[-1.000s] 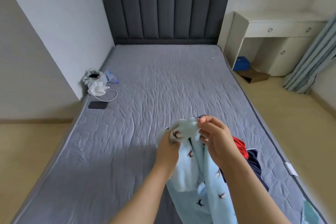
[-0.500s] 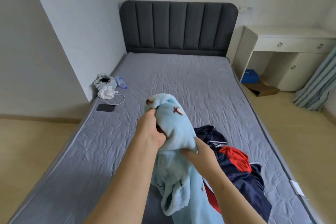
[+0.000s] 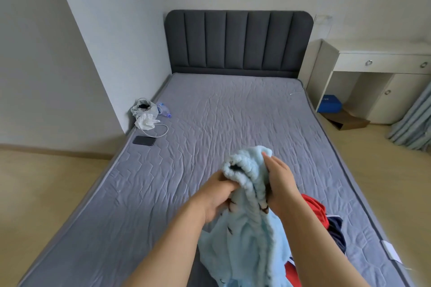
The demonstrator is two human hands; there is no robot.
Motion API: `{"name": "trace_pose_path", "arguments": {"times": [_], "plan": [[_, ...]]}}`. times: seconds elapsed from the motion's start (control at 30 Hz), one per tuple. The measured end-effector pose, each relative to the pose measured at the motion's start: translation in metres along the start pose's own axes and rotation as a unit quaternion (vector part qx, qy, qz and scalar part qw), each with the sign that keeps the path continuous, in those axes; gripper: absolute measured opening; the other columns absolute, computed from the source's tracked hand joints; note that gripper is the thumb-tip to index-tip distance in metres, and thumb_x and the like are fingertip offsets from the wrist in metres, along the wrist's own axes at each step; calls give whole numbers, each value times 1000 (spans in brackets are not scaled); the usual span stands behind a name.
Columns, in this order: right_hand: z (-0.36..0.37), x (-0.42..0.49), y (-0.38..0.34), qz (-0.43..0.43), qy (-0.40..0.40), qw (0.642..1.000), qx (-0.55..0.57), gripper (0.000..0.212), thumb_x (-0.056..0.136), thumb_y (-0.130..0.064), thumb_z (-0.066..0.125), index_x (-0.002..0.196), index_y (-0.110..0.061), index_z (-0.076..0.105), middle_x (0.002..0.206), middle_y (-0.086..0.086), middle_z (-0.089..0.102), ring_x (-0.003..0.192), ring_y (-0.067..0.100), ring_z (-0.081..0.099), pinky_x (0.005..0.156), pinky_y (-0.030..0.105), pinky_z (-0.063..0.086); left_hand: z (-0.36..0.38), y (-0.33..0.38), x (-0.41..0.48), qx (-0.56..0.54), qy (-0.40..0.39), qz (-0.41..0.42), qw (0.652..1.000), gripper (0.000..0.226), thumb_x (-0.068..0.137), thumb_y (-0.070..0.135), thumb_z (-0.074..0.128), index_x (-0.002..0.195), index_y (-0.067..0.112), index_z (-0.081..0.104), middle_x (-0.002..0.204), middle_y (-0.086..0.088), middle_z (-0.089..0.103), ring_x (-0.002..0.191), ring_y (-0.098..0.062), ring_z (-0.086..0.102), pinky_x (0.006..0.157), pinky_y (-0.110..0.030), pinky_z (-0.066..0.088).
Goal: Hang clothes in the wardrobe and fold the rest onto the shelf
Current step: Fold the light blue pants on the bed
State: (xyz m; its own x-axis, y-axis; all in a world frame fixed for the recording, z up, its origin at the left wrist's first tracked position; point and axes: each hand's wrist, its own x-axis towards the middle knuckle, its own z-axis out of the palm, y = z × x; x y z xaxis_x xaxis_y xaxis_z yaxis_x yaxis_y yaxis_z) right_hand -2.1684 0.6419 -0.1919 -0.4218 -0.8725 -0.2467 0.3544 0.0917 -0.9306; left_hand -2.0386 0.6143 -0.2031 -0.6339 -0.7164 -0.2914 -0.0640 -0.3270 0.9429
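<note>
While bunched over bed (image 3: 210,123), blue garment (image 3: 247,240) clutched by left hand (image 3: 214,198), right hand (image 3: 282,182).

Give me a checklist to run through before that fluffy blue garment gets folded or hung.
1. Grip: left hand and right hand both hold the light blue garment: ok.
2. Spread flat for folding: not ok, it hangs bunched.
3. Bare stretch of bed ahead for laying it down: ok.
4. The phone lies out of the way: ok, by the bed's left edge.
5. A wardrobe or hanger at hand: cannot tell, neither is in view.
</note>
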Motion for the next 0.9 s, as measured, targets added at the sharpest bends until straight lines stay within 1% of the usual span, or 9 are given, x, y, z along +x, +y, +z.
{"name": "trace_pose_path", "arguments": {"times": [0.1,0.2,0.27,0.33,0.43,0.5,0.63,0.8,0.9], "plan": [[-9,-5,10,41,-30,998,-29,32,98,-25,40,85,-10,65,76,13,72,81,24,69,63,29,50,8,-8,4,66,106,68,990,23,81,18,61,98,33,67,95,11,71,84,-1,65,66,-17,50],[-18,-11,17,65,-99,991,-56,30,97,-30,43,96,-14,68,83,9,74,80,14,71,60,20,53,3,-11,12,263,257,145,919,77,73,25,73,139,30,35,129,5,33,114,-6,36,93,-21,34],[-23,-12,21,72,-109,988,-80,33,97,-33,42,94,-19,70,82,7,75,78,12,71,57,17,53,1,-11,15,381,192,202,882,75,70,21,75,135,36,40,139,2,25,126,-11,29,101,-23,26],[-26,-13,23,84,-102,988,-82,39,97,-34,39,83,-18,72,73,6,74,68,10,71,52,17,51,0,-9,15,407,136,222,876,42,66,16,75,106,27,67,137,2,39,129,-15,35,100,-22,28],[-29,-15,27,85,-87,991,-46,41,96,-40,42,85,-13,71,78,8,74,75,13,71,68,25,53,-1,-8,12,316,194,182,911,16,55,29,66,71,25,66,93,25,57,94,1,54,77,-16,42],[-30,-17,30,34,-122,990,-66,37,86,-47,52,97,-16,69,90,5,73,88,15,69,77,29,52,0,-5,9,226,244,142,933,13,53,33,60,64,27,60,63,22,58,66,3,54,57,-14,41],[-21,-26,40,-16,-172,964,-204,31,71,-30,73,100,-32,61,96,-5,70,90,12,66,81,29,55,0,8,3,57,313,137,938,16,57,29,56,71,24,63,66,10,67,68,-5,64,58,-19,44],[-21,-26,54,-13,-32,870,-493,13,76,-24,60,77,-32,50,81,-9,61,85,17,58,82,37,45,-10,30,-6,-47,336,169,926,14,82,10,57,75,19,65,72,6,70,71,-9,66,62,-22,51],[-14,-26,48,-6,7,923,-386,4,82,-19,56,84,-21,59,83,-2,65,83,20,60,74,34,48,-16,45,-14,-79,320,169,929,10,84,6,55,85,15,59,84,-3,65,79,-16,63,69,-30,52]]}}
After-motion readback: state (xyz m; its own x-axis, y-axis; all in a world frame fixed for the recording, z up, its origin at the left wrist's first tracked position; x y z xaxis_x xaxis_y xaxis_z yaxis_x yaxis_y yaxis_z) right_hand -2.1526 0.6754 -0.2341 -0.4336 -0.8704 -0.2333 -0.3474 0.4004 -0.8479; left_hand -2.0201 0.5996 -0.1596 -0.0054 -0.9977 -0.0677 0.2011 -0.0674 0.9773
